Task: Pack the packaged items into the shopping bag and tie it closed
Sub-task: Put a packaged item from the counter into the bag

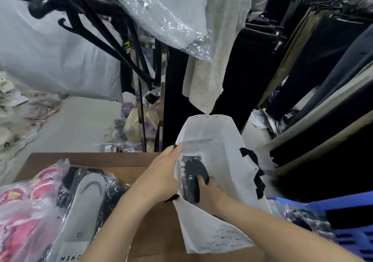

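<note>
White plastic shopping bag (212,140) stands open at the brown wooden table's (90,160) right edge. Her left hand (161,176) pinches its left rim; her right hand (210,195), inside, grips a black packaged item (193,176). More clear-wrapped packages (60,201) lie left.

Clothing shop, trousers on racks (314,45), black hangers (96,25), plastic-wrapped packaged goods (66,201)

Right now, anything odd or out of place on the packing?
Nothing stands out. Left hand holds the white bag open, right hand pushes a dark item inside. More packaged items wait on the table.
</note>
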